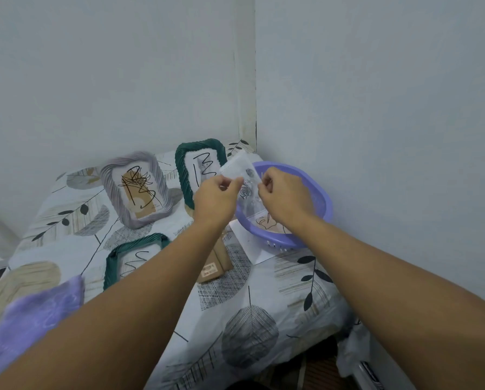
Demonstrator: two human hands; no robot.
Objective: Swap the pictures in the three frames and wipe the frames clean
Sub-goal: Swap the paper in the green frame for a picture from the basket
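picture [245,181] pinched by left hand [216,197], right hand [285,195], above basket [324,198]

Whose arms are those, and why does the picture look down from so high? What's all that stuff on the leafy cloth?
No machine here: a person wears a camera on the head, so you see their own arms reaching out. The left hand and right hand pinch a clear sleeve holding a flower picture above a purple basket. On the leafy tablecloth sit a pale purple frame, two green frames, a purple wiping cloth and a brown card.
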